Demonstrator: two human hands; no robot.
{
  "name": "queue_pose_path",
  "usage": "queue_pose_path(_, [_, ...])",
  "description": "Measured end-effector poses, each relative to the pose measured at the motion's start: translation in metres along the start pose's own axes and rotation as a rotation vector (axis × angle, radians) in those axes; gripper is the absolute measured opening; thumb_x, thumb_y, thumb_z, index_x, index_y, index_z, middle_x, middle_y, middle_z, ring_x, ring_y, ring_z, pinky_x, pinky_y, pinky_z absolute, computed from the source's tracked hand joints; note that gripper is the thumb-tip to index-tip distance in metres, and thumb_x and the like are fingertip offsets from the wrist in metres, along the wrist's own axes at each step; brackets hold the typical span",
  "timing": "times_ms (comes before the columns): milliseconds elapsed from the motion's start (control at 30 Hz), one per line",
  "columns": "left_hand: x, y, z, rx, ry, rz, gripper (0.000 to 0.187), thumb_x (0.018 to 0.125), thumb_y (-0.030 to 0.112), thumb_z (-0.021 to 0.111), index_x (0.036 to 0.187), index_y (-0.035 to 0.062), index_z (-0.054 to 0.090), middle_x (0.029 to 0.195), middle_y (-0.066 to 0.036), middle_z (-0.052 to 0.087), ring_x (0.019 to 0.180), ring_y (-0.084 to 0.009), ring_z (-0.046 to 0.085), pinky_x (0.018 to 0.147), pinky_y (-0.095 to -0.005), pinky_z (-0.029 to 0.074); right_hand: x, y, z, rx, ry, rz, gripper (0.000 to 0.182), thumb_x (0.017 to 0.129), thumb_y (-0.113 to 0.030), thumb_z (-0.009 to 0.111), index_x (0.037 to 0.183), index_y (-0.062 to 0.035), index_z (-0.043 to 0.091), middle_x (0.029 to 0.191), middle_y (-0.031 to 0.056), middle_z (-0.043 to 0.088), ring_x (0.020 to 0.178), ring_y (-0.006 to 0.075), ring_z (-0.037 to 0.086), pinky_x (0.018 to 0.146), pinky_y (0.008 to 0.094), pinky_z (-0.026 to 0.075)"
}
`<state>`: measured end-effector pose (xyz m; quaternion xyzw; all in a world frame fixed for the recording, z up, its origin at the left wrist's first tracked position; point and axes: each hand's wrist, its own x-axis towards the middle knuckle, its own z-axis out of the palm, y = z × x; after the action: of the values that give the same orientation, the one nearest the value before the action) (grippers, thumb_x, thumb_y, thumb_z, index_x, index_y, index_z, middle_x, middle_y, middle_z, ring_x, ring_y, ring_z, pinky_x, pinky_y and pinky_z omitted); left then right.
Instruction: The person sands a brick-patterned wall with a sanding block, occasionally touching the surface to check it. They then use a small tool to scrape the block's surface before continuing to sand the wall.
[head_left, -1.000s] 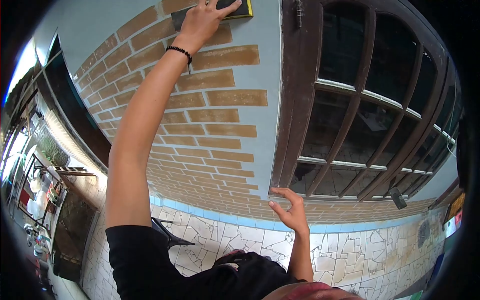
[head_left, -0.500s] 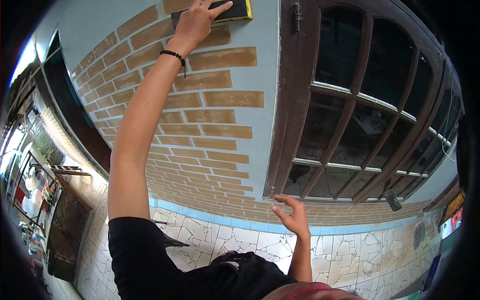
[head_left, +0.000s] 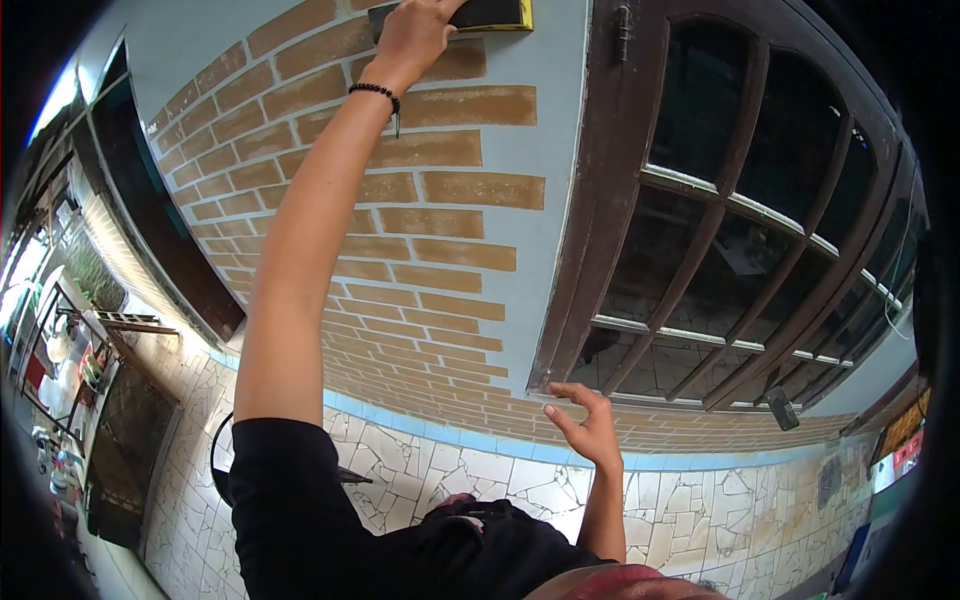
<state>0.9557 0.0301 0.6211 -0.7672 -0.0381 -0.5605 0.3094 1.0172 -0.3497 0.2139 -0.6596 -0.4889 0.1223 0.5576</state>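
Head view, starting nearest the lens: a black sleeve [head_left: 290, 500] fills the lower left of the frame, and the bare arm runs from it up to the top edge. At lower centre the right hand [head_left: 585, 425] is raised with fingers spread and slightly curled, holding nothing; its fingertips lie at the bottom corner of the dark wooden window frame [head_left: 600, 200], though contact cannot be confirmed. Behind it, a cracked-tile mosaic band [head_left: 700, 500] crosses the bottom of the frame. At top centre the left hand [head_left: 415, 35], with a black bead bracelet [head_left: 375, 92] on the wrist, lies flat with fingers extended over a dark sanding block with a yellow edge [head_left: 495, 15], pressing it against the wall painted with a brick pattern [head_left: 440, 230]. The block sits at the top edge of the frame, just left of the window frame.
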Motion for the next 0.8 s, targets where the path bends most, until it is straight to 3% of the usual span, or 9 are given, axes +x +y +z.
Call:
queue_pose_path(133, [0.007,0.01,-0.007,-0.048,-0.094,-0.13,0.056,0.085,-0.005,0.072,0.139,0.0051,0.06,0.125,-0.017,0.068,0.112,-0.0357,0.065,0.101,-0.0437,0.054,0.005,-0.007,0.006,-0.009,-0.013,-0.028,0.036,0.083,-0.019,0.082,0.113,-0.0002,0.075,0.108,0.0175,0.076,0.105,0.0291,0.073,0.095,0.0388,0.054])
queue_pose_path(333, [0.005,0.015,-0.025,0.091,-0.155,-0.124,0.055,0.081,0.002,0.077,0.134,0.001,0.061,0.115,-0.018,0.068,0.111,-0.035,0.064,0.096,-0.0434,0.055,0.002,-0.014,0.014,0.011,-0.041,-0.058,0.036,0.085,-0.022,0.081,0.113,-0.0003,0.074,0.109,0.0168,0.076,0.106,0.0289,0.073,0.096,0.0386,0.053])
queue_pose_path(533, [0.004,0.01,-0.032,0.134,-0.21,-0.099,0.05,0.076,0.003,0.074,0.125,-0.001,0.064,0.114,-0.019,0.068,0.111,-0.0367,0.064,0.097,-0.044,0.055,-0.007,-0.016,0.017,0.029,-0.061,-0.06,0.036,0.085,-0.022,0.081,0.113,-0.0001,0.074,0.11,0.0172,0.076,0.107,0.0286,0.072,0.096,0.0391,0.053])
queue_pose_path(700, [-0.02,0.015,-0.055,0.041,0.135,-0.054,0.038,0.075,0.001,0.073,0.111,0.0003,0.065,0.107,-0.017,0.067,0.104,-0.0344,0.064,0.092,-0.0433,0.054,-0.018,-0.01,0.006,0.016,-0.018,-0.036,0.037,0.085,-0.022,0.082,0.114,-0.0001,0.074,0.11,0.017,0.076,0.106,0.0282,0.072,0.096,0.0392,0.053])
queue_pose_path(767, [-0.041,0.015,-0.072,-0.014,0.209,-0.09,0.065,0.081,0.007,0.076,0.142,0.0214,0.06,0.123,-0.016,0.069,0.103,-0.0334,0.07,0.088,-0.0374,0.061,-0.022,-0.005,0.001,0.014,0.014,-0.016,0.037,0.084,-0.021,0.082,0.113,-0.0001,0.075,0.11,0.0168,0.076,0.106,0.028,0.072,0.096,0.039,0.053])
queue_pose_path(800, [-0.057,0.016,-0.081,-0.057,0.265,-0.153,0.061,0.079,0.009,0.081,0.137,0.0131,0.062,0.124,-0.016,0.069,0.106,-0.032,0.07,0.09,-0.0368,0.06,-0.025,-0.003,0.0,0.019,0.034,-0.001,0.036,0.084,-0.021,0.082,0.113,-0.0001,0.075,0.11,0.0166,0.076,0.106,0.0278,0.072,0.095,0.0388,0.054])
